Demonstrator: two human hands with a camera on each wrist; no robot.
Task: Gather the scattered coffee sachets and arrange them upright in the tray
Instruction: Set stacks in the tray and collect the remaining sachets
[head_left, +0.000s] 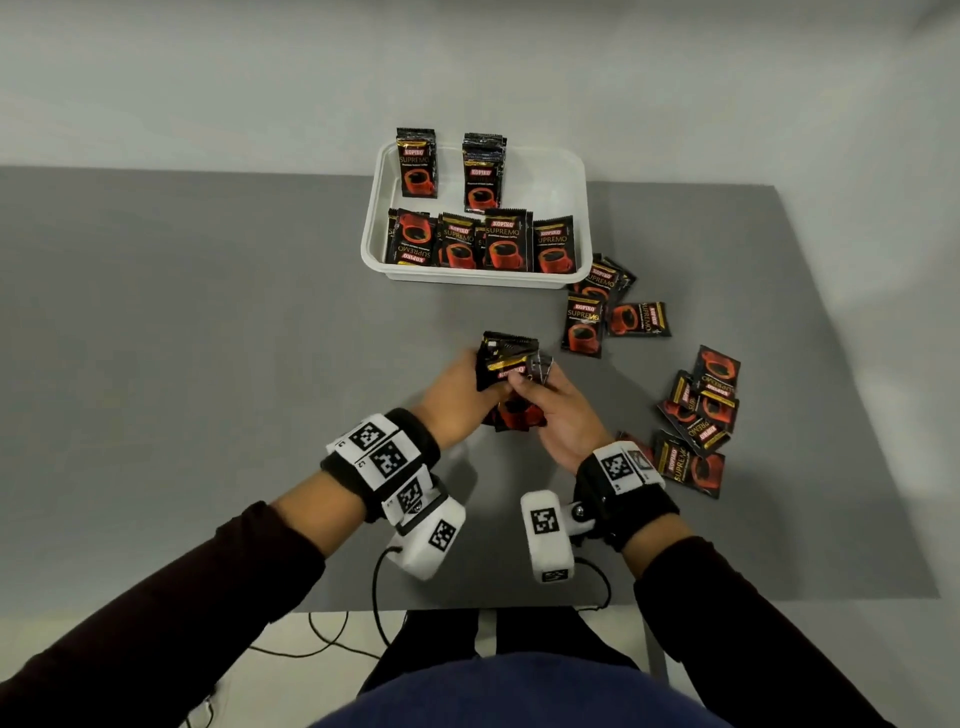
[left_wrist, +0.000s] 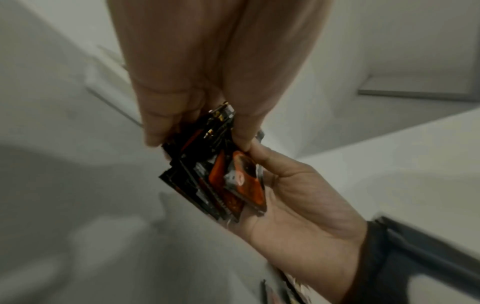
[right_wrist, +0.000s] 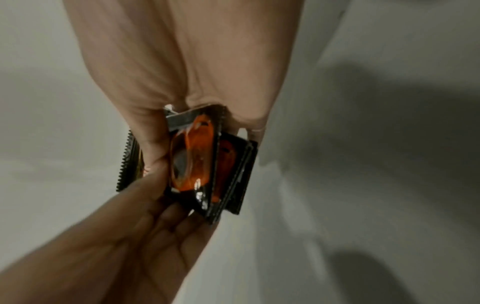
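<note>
The grey worktop (head_left: 208, 364) carries everything, and its far edge meets a pale wall. Toward the back, right of centre, sits the white tray (head_left: 566, 171). In it 2 groups of coffee sachets stand upright along the far side (head_left: 417, 163), and a row stands along the near wall (head_left: 506, 241), the leftmost one upside down.

Just beside the tray's near right corner lies a small cluster of loose sachets (head_left: 584, 325), flat and overlapping. A second loose pile (head_left: 701, 410) lies well apart from it, near the worktop's right edge.

Above the middle of the worktop, both hands meet on 1 bundle of sachets (head_left: 506, 358). The left hand (head_left: 452, 400) has its fingers (left_wrist: 161, 127) curled round the bundle from the left. The right hand (head_left: 561, 415) clamps the other side, its thumb and fingers (right_wrist: 153, 135) pinched on the packs. In the wrist views the bundle shows as several sachets fanned edge-on, black with orange-red cups.

Each wrist wears a black strap with white marker blocks (head_left: 384, 457).
</note>
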